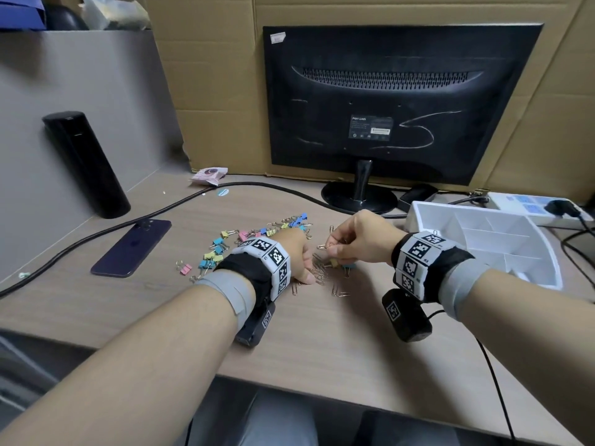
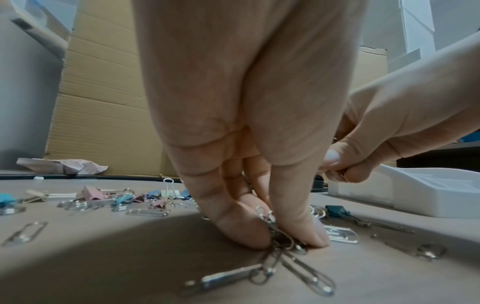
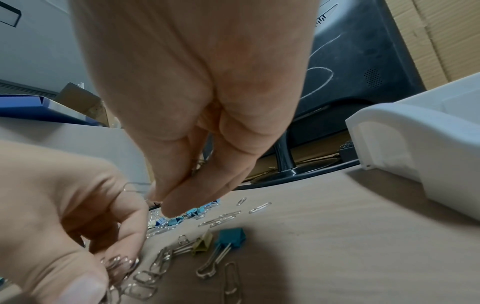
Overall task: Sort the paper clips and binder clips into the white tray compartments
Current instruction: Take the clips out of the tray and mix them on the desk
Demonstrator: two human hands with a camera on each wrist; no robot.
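Note:
My left hand point(image 1: 310, 273) rests on the wooden desk and pinches a bunch of silver paper clips point(image 2: 279, 232) between thumb and fingers; more of them trail out beneath it point(image 2: 298, 273). Just right of it and slightly higher, my right hand point(image 1: 329, 247) pinches a few silver paper clips point(image 1: 322, 246) at its fingertips point(image 3: 168, 207). Pastel binder clips point(image 1: 222, 246) lie scattered to the left and behind my left hand. A teal binder clip point(image 3: 232, 236) and a yellow one point(image 3: 203, 243) lie under my right hand. The white compartment tray point(image 1: 415, 220) sits at the right.
A dark phone point(image 1: 132, 247) and a black cylinder point(image 1: 87, 165) stand at the left. A monitor point(image 1: 399, 101) on its stand point(image 1: 359, 196) faces away at the back, with a black cable point(image 1: 128, 225) crossing the desk. A power strip point(image 1: 531, 204) lies behind the tray.

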